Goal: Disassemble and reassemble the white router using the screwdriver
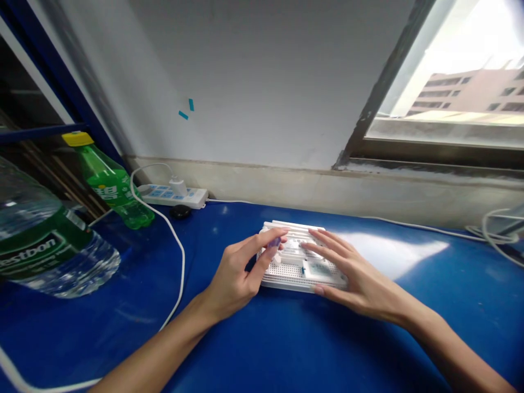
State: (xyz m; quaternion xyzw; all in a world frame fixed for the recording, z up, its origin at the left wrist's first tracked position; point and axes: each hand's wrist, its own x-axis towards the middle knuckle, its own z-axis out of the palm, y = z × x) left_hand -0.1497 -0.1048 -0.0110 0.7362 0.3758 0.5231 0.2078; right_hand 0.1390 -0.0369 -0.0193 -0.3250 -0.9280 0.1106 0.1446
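A white board with rows of small holes (286, 271) lies on the blue tabletop, several pale pieces fixed on it. Between the thumb and forefinger of my left hand (238, 273) is a small translucent purple piece (275, 243), held over the board's left part; its exact kind is too small to make out. My right hand (360, 273) spreads across the board's right side, fingers apart, with the thumb at the near edge. A flat whitish rectangular piece (319, 269) shows on the board under my right hand.
On the left stand a large clear water bottle (45, 251) and a green soda bottle (110, 183). Behind them, a white power strip (196, 197) with a plugged-in charger lies near a black round object (180, 211). A white cable (182, 256) runs along the tabletop.
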